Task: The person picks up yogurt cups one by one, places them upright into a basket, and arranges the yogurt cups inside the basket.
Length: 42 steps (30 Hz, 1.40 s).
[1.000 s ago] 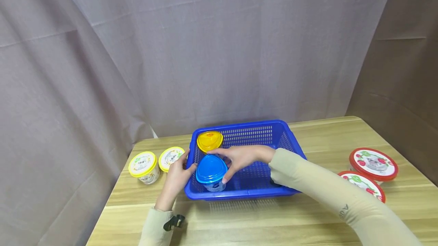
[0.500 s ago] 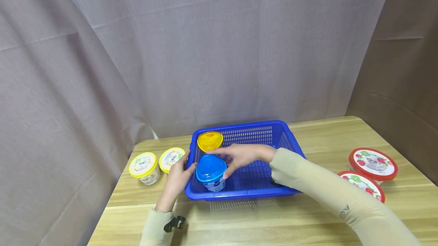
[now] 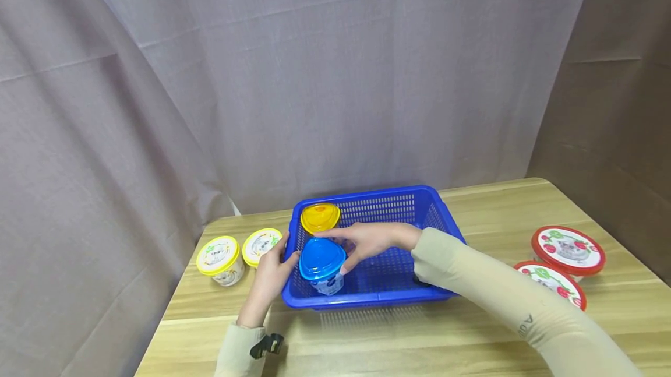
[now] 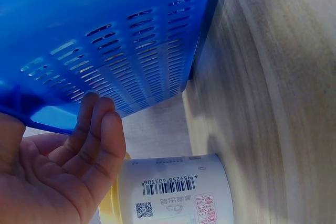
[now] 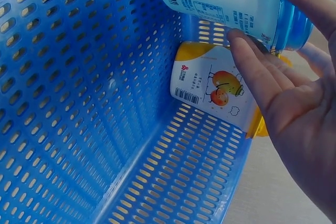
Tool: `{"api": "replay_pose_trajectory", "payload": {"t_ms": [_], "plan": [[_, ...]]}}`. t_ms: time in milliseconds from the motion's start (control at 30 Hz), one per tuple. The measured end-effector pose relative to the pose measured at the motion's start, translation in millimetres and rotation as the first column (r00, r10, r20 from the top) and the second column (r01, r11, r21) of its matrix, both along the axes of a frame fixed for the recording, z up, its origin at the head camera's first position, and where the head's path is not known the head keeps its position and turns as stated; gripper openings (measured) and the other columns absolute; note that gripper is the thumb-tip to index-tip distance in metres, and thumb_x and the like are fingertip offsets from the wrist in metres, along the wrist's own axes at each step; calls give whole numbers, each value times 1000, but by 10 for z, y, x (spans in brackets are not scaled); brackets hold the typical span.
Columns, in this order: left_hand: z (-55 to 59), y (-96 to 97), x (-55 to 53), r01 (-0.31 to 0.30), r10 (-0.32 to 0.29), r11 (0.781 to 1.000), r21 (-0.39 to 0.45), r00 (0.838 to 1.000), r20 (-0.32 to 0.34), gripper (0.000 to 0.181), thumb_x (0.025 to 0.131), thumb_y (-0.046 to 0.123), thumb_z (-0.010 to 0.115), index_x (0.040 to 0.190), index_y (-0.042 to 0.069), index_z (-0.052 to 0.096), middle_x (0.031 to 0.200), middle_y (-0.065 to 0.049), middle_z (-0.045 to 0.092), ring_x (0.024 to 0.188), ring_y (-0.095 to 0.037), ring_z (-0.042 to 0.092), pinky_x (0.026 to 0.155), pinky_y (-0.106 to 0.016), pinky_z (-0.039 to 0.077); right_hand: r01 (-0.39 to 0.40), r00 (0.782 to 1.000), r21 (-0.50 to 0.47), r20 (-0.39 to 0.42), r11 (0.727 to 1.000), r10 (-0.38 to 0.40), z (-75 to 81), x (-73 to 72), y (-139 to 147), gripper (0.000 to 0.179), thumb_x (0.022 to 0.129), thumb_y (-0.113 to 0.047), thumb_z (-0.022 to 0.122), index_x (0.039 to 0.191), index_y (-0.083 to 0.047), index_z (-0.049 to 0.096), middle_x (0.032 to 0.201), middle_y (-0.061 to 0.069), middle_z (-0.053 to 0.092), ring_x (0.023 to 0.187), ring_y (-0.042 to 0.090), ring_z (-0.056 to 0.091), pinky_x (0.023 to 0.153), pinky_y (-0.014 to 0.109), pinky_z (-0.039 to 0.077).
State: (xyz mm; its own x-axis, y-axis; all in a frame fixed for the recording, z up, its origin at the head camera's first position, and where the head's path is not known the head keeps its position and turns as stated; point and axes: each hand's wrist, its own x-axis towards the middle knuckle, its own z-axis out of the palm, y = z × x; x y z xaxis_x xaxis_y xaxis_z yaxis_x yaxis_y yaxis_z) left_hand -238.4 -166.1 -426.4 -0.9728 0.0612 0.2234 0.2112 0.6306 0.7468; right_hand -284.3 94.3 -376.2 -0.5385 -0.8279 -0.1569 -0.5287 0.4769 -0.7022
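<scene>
Near the left end of a blue slotted plastic basket [image 3: 377,296], my right hand [image 3: 367,240] holds a yogurt cup with a blue rounded-triangle lid [image 3: 321,259]. Its thumb and fingers spread around the cup's lid and side, seen close up in the right wrist view. Behind it inside the basket stands a yellow-lidded cup [image 3: 320,218], whose mango print [image 5: 226,87] shows in the right wrist view. My left hand [image 3: 269,275] grips the basket's left rim, thumb over the top and fingers along the slotted outer wall [image 4: 142,40].
Two white tubs with yellow lids, one in front [image 3: 219,256] and one beside the basket [image 3: 260,246], stand left on the wooden table [image 3: 356,345]. Two wider red-lidded tubs, the back one [image 3: 568,250] and the front one [image 3: 553,285], sit at the right. A grey curtain [image 3: 325,85] hangs behind.
The blue-lidded cup and the right hand stay nearly in place, with the cup's tilt changing slightly. The left hand keeps its hold on the rim. The whole view shifts a little.
</scene>
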Motion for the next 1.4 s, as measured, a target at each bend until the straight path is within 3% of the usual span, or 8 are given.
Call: {"api": "replay_pose_trajectory", "payload": {"t_ms": [467, 667, 933, 1233, 1400], "plan": [[-5, -3, 7, -3, 3, 1000, -4, 1000, -10, 58, 97, 19, 65, 146, -4, 48, 117, -24, 69, 98, -29, 69, 89, -49, 55, -23, 999, -4, -45, 1000, 23, -1, -8, 3, 89, 89, -26, 80, 160, -22, 28, 149, 11, 49, 121, 23, 59, 103, 39, 48], [-9, -10, 6, 6, -6, 1000, -3, 1000, -21, 57, 96, 16, 65, 146, -6, 48, 117, -25, 69, 101, -32, 69, 92, -50, 53, -18, 998, 6, -63, 1000, 19, 17, -6, 27, 89, 88, -27, 81, 160, -22, 29, 142, 10, 54, 118, 23, 60, 100, 38, 50], [-10, -7, -6, 13, -12, 1000, 17, 1000, -17, 58, 96, 16, 65, 146, -6, 47, 119, -26, 68, 103, -33, 69, 93, -50, 53, 44, 999, 17, -8, 999, -44, 94, -2, 123, 86, 88, -27, 80, 159, -25, 31, 144, 8, 54, 120, 28, 60, 94, 34, 53], [0, -9, 0, 21, -20, 1000, 9, 1000, -8, 58, 97, 18, 64, 146, -6, 46, 122, -27, 66, 105, -34, 68, 94, -51, 52, 115, 992, 65, -51, 991, -112, 211, 33, 336, 83, 91, -32, 77, 159, -24, 31, 143, 12, 55, 123, 34, 59, 98, 45, 51], [15, -15, -1, 30, -30, 999, 12, 999, -14, 57, 99, 19, 63, 146, -8, 46, 122, -27, 66, 108, -34, 67, 95, -51, 51, 132, 988, 73, -95, 989, -124, 280, 40, 445, 80, 92, -32, 76, 159, -22, 34, 141, 10, 56, 120, 29, 61, 98, 46, 51]]}}
